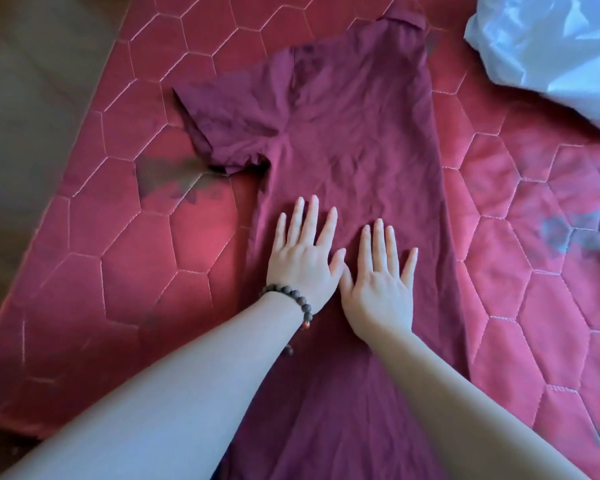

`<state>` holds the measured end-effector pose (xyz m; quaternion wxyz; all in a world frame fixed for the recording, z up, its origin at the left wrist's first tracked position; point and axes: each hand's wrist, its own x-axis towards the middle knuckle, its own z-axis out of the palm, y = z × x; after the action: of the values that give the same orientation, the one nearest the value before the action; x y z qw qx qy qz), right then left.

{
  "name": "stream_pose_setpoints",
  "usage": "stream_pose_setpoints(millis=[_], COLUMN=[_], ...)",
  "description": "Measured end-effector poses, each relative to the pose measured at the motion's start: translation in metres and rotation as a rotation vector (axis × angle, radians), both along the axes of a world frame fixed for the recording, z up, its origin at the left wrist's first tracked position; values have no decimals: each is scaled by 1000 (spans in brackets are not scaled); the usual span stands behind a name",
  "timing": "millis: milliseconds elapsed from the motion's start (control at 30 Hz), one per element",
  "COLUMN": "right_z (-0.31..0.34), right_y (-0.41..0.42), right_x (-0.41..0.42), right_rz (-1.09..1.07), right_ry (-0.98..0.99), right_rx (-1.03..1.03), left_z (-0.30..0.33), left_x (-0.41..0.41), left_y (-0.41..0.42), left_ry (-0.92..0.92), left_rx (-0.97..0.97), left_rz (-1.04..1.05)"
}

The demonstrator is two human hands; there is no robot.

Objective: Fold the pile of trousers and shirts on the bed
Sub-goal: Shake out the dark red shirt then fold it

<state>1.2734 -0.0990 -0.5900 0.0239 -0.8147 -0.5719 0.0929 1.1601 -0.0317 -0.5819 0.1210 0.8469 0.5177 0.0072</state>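
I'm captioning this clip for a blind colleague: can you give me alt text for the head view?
Two bare hands, left hand and right hand, press flat side by side on a dark maroon short-sleeved shirt spread on a red quilted bedcover with hexagon stitching. The left wrist wears a dark beaded bracelet; pale crumpled cloth lies at upper right.

A red quilted mattress point(118, 237) with hexagon stitching and dark stains fills the view. Left of the mattress lies brown floor point(32, 98); light falls softly.
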Motion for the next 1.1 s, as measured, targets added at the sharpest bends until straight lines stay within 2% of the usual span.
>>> stream_pose_setpoints(millis=[167,467,533,633,700,800,900,1033,1100], right_z=[3,16,24,40,49,53,51,54,59], right_y=[57,191,230,303,354,402,416,419,417], right_x=[16,32,30,13,-9,-53,-85,-97,-90], right_rz=[10,141,225,462,653,883,972,1003,1002], right_ry=[-24,24,50,123,178,176,64,8,72], right_rx=[-30,-107,-57,-2,-40,-205,-282,-353,-344], left_z=[-5,-5,-4,-3,-4,-6,-7,-8,-8], left_x=[-2,-4,-2,-2,-2,0,0,0,-1], left_y=[70,81,82,81,82,83,83,84,85], left_ry=[20,36,37,19,13,6,-7,-20,-15], left_rx=[9,-52,-77,-93,-95,-82,-82,-74,-75], left_rz=[61,60,61,75,76,76,80,96,96])
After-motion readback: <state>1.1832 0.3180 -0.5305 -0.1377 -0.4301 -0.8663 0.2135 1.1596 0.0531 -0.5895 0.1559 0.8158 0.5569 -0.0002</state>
